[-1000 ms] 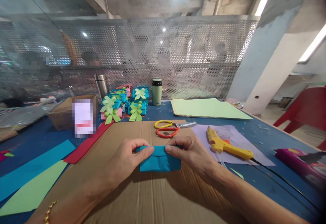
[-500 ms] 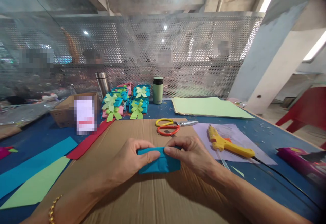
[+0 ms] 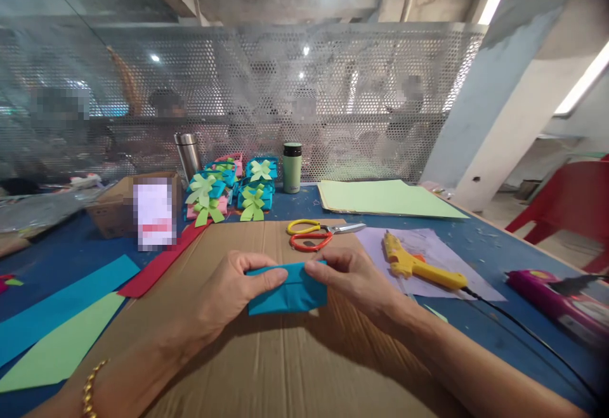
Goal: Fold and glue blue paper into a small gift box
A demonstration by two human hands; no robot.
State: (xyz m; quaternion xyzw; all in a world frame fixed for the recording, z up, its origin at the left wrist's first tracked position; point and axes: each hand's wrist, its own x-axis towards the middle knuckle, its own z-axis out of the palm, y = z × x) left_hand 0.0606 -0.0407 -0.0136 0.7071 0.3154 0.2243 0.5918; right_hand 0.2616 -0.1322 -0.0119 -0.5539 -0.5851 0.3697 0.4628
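Note:
A small blue folded packet (image 3: 288,297), seemingly of paper or felt, is held just above the brown cardboard sheet (image 3: 228,367). My left hand (image 3: 242,281) pinches its upper left edge, thumb on the near face and fingers behind. At the upper right, my right hand (image 3: 345,272) grips it the same way, the two thumbs a short gap apart. A crease runs down the packet's near face. Beyond my hands lie scissors (image 3: 311,240) with one yellow and one red handle, blades toward the right.
A yellow glue gun (image 3: 419,266) rests on purple paper (image 3: 375,247) at right, its cord trailing beside a magenta device (image 3: 554,297). Blue (image 3: 71,300), green (image 3: 61,348) and red (image 3: 162,262) strips lie left. Small bow-topped boxes (image 3: 257,196), a green tumbler (image 3: 292,170) and green sheets (image 3: 385,197) stand behind.
Both hands, still holding the blue packet, have shifted slightly left and up in view. The packet's near face is turned a little more toward me. The whole scene has slid slightly left.

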